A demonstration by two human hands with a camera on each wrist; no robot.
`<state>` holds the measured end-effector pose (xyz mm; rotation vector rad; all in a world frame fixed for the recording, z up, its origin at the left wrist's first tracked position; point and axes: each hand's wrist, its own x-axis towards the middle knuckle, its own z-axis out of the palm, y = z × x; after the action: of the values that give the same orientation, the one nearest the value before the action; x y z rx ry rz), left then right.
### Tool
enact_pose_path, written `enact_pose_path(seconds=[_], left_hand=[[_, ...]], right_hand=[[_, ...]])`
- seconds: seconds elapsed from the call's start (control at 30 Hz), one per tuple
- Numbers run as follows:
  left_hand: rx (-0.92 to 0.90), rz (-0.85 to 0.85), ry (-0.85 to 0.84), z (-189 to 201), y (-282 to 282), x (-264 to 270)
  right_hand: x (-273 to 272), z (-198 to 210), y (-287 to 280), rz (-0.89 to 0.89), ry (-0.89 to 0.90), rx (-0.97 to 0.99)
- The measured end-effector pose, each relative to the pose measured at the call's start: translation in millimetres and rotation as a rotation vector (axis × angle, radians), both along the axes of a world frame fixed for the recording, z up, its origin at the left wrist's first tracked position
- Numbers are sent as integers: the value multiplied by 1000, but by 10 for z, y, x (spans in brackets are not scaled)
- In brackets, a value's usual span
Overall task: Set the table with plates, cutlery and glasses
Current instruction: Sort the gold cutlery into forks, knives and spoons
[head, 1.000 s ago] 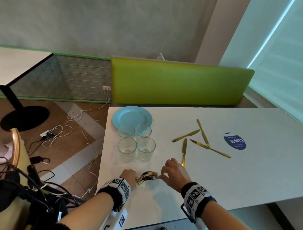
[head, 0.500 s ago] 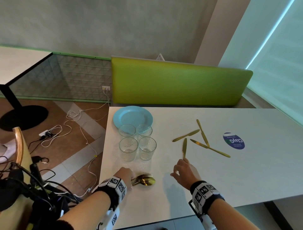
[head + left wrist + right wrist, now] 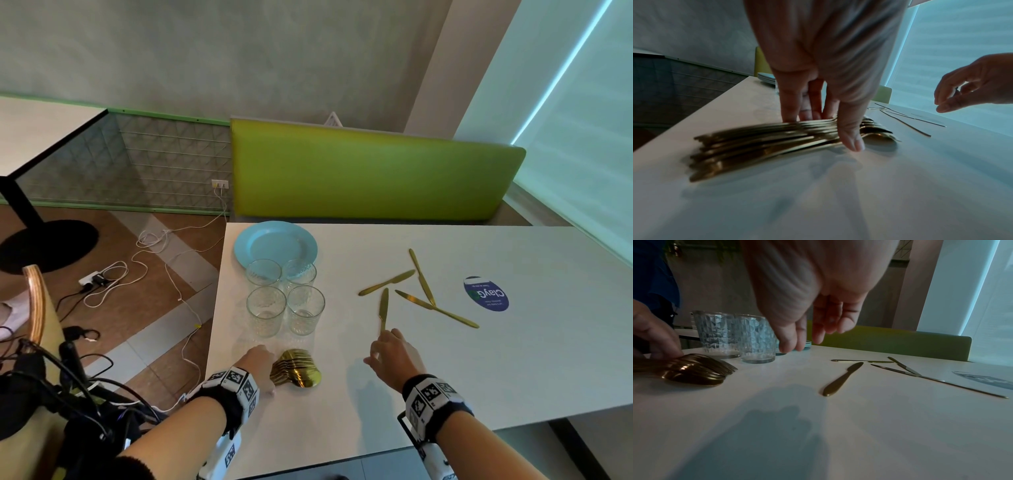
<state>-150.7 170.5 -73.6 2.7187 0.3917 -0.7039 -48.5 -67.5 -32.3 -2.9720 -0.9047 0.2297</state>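
Gold cutlery bundle (image 3: 296,368) pinched by left hand (image 3: 257,365), right hand (image 3: 394,356) spread, empty, beside a knife (image 3: 383,310)

Cool window light from the right, dim wrist views, motion-blurred cutlery bundle (image 3: 764,142), wide-angle bending

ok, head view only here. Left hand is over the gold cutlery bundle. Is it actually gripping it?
Observer: Yes. The left wrist view shows the left hand pinching the gold cutlery bundle, with the thumb on the near side and the fingers behind the handles.
Operator: Right hand touching the nearest knife?
Observer: No. In the right wrist view that hand is empty and relaxed above the table, and the knife lies free in front of it.
Operator: Blue plate, single?
Observer: No, it's a stack. The left wrist view shows several rims, one on another.
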Motion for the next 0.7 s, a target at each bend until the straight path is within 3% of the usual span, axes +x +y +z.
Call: enact_pose_path(seconds=[0.57, 0.7], left_hand=[[43, 67, 39, 198, -140, 87], [47, 36, -66, 274, -215, 151]], right_hand=[[187, 18, -205, -82, 16, 1], [262, 15, -219, -87, 19, -7]])
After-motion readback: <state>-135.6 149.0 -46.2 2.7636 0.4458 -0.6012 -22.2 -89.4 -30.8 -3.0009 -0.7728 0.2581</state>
